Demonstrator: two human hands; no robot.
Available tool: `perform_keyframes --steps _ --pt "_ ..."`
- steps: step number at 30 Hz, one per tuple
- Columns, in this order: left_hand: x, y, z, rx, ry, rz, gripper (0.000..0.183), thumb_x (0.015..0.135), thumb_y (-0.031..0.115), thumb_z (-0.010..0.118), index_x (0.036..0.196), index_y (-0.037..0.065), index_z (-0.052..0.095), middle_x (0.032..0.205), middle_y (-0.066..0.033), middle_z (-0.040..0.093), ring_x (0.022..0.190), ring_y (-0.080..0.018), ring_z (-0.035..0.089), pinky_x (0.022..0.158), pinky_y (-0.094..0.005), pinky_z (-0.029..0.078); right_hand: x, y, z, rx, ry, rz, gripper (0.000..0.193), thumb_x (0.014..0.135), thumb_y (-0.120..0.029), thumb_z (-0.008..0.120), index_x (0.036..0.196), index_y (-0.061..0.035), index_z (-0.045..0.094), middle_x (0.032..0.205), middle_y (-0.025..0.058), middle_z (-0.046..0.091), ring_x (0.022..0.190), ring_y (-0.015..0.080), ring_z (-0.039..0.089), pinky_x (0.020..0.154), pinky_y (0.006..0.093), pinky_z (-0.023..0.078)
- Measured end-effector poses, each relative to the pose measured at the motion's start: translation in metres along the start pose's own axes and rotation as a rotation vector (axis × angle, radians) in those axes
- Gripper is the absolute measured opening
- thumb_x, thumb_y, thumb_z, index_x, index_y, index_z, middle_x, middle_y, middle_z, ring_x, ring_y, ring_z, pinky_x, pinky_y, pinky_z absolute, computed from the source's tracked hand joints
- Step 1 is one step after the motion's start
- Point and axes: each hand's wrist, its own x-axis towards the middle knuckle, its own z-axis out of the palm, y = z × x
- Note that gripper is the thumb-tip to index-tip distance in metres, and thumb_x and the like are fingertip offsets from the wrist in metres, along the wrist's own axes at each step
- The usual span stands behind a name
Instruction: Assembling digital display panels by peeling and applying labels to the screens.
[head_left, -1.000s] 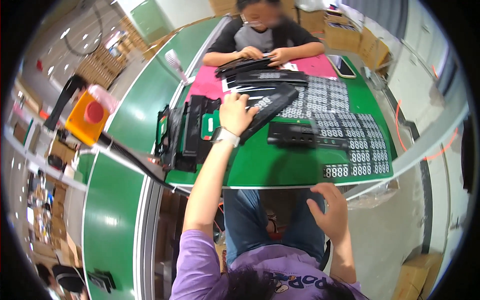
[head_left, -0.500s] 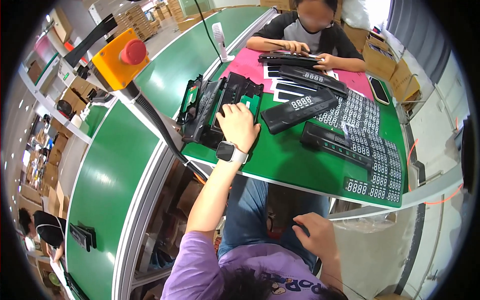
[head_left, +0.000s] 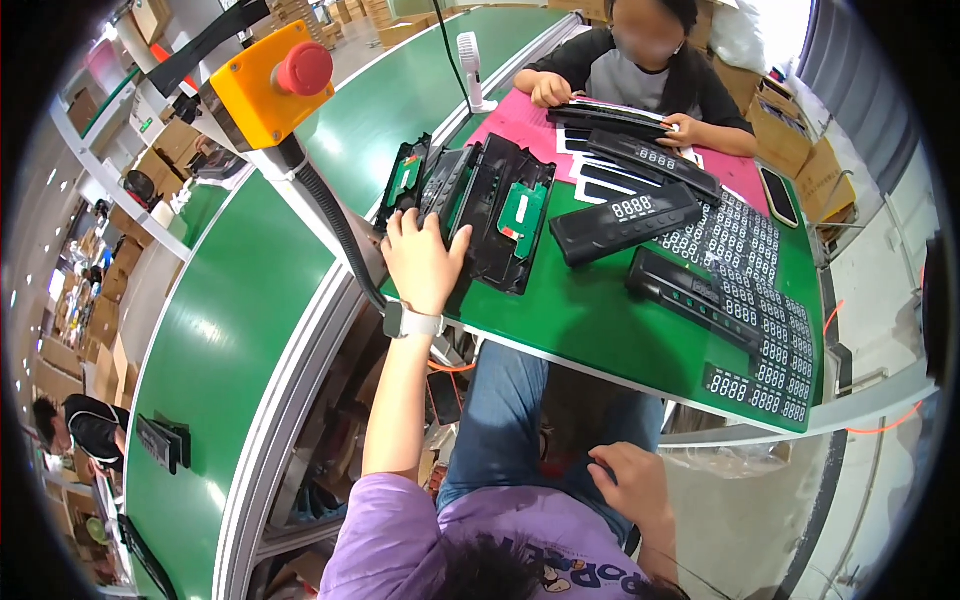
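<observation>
My left hand (head_left: pixel 425 265), fingers spread and thumb apart, rests over the near end of a black panel with buttons (head_left: pixel 446 186); whether the fingertips press on it cannot be made out. Just right of the hand lies a long open black housing (head_left: pixel 488 262) with a green circuit board (head_left: pixel 522 212) in it. Left of the panel is another black housing piece (head_left: pixel 393 201), also with a green board. My right hand (head_left: pixel 632 488) hovers near my lap below the table edge, loosely curled, thumb apart, holding nothing.
Black display units (head_left: pixel 625 222) and sheets of printed digit labels (head_left: pixel 785 335) cover the table's right side. Across it, a co-worker's hands (head_left: pixel 552 90) handle a black unit on a pink mat (head_left: pixel 510 122). An orange stop-button box (head_left: pixel 262 85) on a post stands left.
My left hand has moved left, off the housing with the circuit board and onto the panel beside it. The view has shifted slightly. My right hand stays near my lap.
</observation>
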Motion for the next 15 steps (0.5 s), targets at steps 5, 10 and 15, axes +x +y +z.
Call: perform_keyframes --steps 5,10,15 --pt "0.005 0.025 -0.012 -0.112 -0.132 -0.109 0.047 0.076 0.04 0.08 0.09 -0.002 0.063 0.089 -0.0172 0.064 0.088 -0.0349 0.065 0.074 -0.0447 0.052 0.013 -0.005 0.007 -0.005 -0.016 -0.062 0.016 0.08 -0.014 0.072 0.093 -0.0069 0.067 0.083 0.0077 0.066 0.076 0.0271 0.066 0.065 0.0374 0.052" --pt "0.018 0.033 -0.014 -0.182 -0.254 -0.165 0.046 0.074 0.03 0.083 0.095 -0.002 0.058 0.081 -0.0205 0.067 0.078 -0.0378 0.068 0.067 -0.0466 0.053 0.016 -0.008 0.01 0.004 -0.041 -0.092 0.014 0.081 -0.015 0.071 0.093 -0.007 0.067 0.082 0.0077 0.066 0.077 0.0269 0.066 0.065 0.0373 0.052" --pt "0.014 0.039 -0.015 -0.208 -0.047 -0.083 0.041 0.074 0.014 0.08 0.107 0.001 0.058 0.093 -0.015 0.066 0.091 -0.0326 0.064 0.074 -0.0417 0.053 0.012 -0.003 0.012 -0.018 -0.052 -0.069 0.013 0.082 -0.016 0.071 0.092 -0.0077 0.068 0.082 0.0071 0.066 0.076 0.0265 0.065 0.065 0.0371 0.052"
